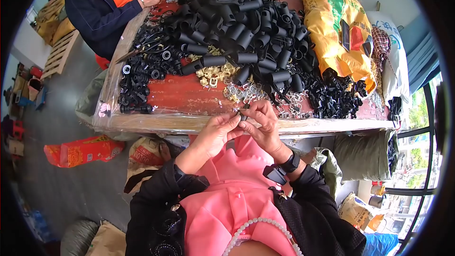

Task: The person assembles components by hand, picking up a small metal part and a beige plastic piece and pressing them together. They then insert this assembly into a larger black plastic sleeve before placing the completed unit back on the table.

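Both my hands meet at the table's front edge around a small dark piece (244,112), too small for me to make out its kind. My left hand (220,128) pinches it from the left, thumb and fingers together. From the other side my right hand (261,125) grips it between thumb and bent fingers. Just beyond them lie small clear and silvery clips (237,93) and brass-coloured metal pieces (208,77). A big heap of black cylindrical tubes (244,38) rises behind these.
Black ring-shaped parts (154,68) lie at the table's left, small black parts (336,97) at the right. A yellow sack (332,28) stands at the back right. Another person (111,4) works at the far left corner. A red bag (85,150) lies on the floor.
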A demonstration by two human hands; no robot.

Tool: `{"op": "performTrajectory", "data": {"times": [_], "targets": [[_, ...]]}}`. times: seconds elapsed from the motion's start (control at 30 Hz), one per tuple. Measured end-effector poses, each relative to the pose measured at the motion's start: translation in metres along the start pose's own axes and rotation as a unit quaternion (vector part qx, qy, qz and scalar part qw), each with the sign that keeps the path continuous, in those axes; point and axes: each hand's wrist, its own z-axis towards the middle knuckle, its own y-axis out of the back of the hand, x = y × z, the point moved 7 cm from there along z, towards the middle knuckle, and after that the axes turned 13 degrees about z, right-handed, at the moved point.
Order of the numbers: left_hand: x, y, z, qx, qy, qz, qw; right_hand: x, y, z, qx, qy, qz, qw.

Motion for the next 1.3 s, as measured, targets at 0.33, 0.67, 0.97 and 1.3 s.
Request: {"op": "performTrajectory", "data": {"times": [0.33, 0.67, 0.97, 1.3], "targets": [[-0.01, 0.011, 0.005, 0.009, -0.043, 0.047, 0.998, -0.014, 0.034, 0.008, -0.019, 0.047, -0.133, 0.99], [-0.015, 0.014, 0.008, -0.02, -0.076, 0.075, 0.994, -0.08, 0.079, 0.05, -0.057, -0.074, -0.43, 0.898], [-0.023, 0.026, 0.007, -0.04, -0.075, 0.084, 0.993, -0.031, 0.059, 0.027, -0.095, -0.158, 0.216, 0.959], [-0.031, 0.008, -0.004, -0.005, -0.055, 0.133, 0.99, 0.003, 0.017, 0.026, 0.127, -0.031, 0.177, 0.976]]}}
